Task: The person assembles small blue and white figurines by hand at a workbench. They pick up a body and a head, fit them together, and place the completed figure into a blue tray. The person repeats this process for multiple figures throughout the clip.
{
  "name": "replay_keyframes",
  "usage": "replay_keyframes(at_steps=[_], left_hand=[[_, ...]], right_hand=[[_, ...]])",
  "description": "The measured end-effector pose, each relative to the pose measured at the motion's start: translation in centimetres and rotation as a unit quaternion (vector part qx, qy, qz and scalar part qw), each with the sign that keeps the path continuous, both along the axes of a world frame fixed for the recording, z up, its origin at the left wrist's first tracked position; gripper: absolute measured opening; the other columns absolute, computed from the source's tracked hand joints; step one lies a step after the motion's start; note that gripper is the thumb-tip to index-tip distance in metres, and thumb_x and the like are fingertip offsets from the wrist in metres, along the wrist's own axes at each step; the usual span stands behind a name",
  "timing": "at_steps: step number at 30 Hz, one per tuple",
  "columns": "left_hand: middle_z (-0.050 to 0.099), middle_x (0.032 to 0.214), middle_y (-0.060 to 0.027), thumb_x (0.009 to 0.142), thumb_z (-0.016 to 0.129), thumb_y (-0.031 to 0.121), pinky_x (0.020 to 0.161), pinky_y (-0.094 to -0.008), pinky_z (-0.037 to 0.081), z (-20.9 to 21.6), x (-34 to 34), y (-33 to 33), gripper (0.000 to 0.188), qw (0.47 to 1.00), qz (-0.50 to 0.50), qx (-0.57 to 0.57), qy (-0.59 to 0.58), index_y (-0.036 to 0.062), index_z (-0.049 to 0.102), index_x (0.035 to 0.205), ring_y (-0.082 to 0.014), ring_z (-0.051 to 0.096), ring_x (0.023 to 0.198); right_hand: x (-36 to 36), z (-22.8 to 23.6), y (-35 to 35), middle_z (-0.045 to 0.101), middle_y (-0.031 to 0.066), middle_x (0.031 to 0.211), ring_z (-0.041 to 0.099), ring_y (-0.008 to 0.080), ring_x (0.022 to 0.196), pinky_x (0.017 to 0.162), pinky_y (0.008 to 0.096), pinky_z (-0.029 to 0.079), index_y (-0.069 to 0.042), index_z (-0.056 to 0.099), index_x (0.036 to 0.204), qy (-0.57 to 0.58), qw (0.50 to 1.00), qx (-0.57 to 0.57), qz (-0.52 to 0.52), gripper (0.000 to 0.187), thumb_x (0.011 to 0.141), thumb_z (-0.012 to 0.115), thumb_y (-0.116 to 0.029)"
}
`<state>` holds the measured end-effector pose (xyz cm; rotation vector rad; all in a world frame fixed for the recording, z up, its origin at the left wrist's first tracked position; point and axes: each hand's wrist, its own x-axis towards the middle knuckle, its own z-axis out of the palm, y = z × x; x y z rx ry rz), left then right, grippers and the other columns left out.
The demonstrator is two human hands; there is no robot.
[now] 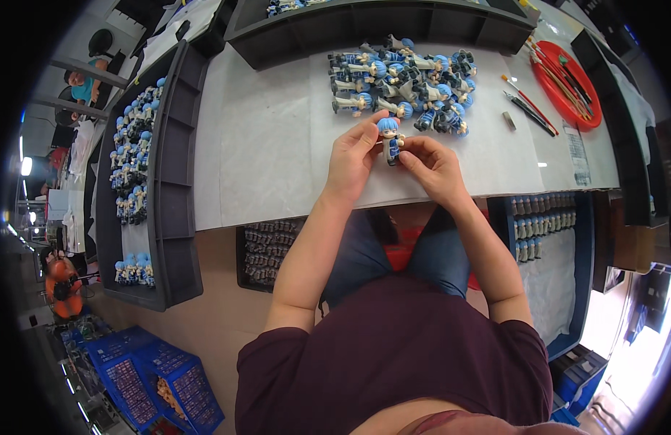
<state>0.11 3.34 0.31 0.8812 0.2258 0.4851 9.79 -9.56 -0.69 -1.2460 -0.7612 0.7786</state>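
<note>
A small blue-haired toy figurine [391,145] in dark blue and white clothes is held upright between my two hands, near the front edge of the white-covered table [263,145]. My left hand [356,156] pinches it by the head and side. With thumb and fingers, my right hand [433,167] grips its lower body from the other side. Just beyond my hands lies a loose pile of similar figurines [404,83], most of them on their sides.
Dark trays of figurines stand at the left [177,167] and back [379,32]. A red oval dish [593,109] with brushes lies at right, near loose brushes [531,109] and a small grey block [509,121]. Below the table, a blue tray [578,290] holds rows of figurines.
</note>
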Motion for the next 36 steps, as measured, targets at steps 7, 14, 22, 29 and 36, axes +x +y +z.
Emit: replay_keyframes(at_steps=[7, 14, 22, 29, 36], left_hand=[[0.06, 0.107, -0.014, 0.089, 0.053, 0.018, 0.084, -0.0283, 0.045, -0.64, -0.02, 0.53, 0.029, 0.999, 0.009, -0.035, 0.014, 0.0001, 0.055, 0.112, -0.0165, 0.058, 0.093], [0.061, 0.1, -0.0099, 0.088, 0.054, 0.015, 0.079, -0.0302, 0.048, -0.33, 0.02, -0.1, 0.026, 0.999, 0.027, -0.017, 0.024, -0.0013, 0.057, 0.109, -0.0159, 0.059, 0.087], [0.061, 0.105, -0.0122, 0.089, 0.053, 0.016, 0.082, -0.0291, 0.046, -0.62, -0.13, 0.06, 0.026, 0.999, 0.018, -0.013, 0.037, 0.0013, 0.057, 0.109, -0.0167, 0.059, 0.093], [0.061, 0.104, -0.0114, 0.088, 0.054, 0.016, 0.079, -0.0249, 0.046, -0.2, 0.07, -0.29, 0.028, 0.999, 0.015, -0.009, 0.05, 0.0, 0.056, 0.112, -0.0144, 0.058, 0.093], [0.062, 0.098, -0.0064, 0.084, 0.061, 0.01, 0.072, -0.0224, 0.044, -0.45, 0.01, -0.19, 0.028, 0.998, 0.052, 0.009, 0.041, -0.0003, 0.058, 0.11, -0.0097, 0.056, 0.085]], right_hand=[[-0.57, 0.53, -0.48, 0.061, 0.0092, 0.096, 0.058, 0.0124, 0.085, 0.076, 0.0261, 0.048, 0.004, 0.053, 0.107, -0.026, 1.0, 0.001, -0.008, 0.024, 0.087, 0.056, -0.009], [-0.33, 0.85, -0.66, 0.058, 0.0117, 0.101, 0.056, 0.0143, 0.092, 0.08, 0.0276, 0.047, 0.003, 0.048, 0.115, -0.005, 1.0, 0.011, 0.017, 0.031, 0.088, 0.054, -0.01], [-0.59, 0.36, -0.54, 0.053, 0.0109, 0.102, 0.056, 0.0144, 0.092, 0.081, 0.0269, 0.047, 0.0, 0.046, 0.119, -0.02, 1.0, -0.002, 0.0, 0.045, 0.08, 0.065, -0.008], [-0.56, 0.12, -0.65, 0.049, 0.0078, 0.103, 0.056, 0.0132, 0.092, 0.078, 0.0247, 0.047, 0.0, 0.046, 0.119, 0.002, 1.0, 0.008, -0.028, 0.048, 0.077, 0.068, -0.005], [-0.34, 0.44, -0.81, 0.05, 0.0109, 0.108, 0.053, 0.0157, 0.101, 0.081, 0.0272, 0.048, 0.001, 0.045, 0.118, -0.064, 0.997, 0.021, -0.043, 0.048, 0.076, 0.068, -0.004]])
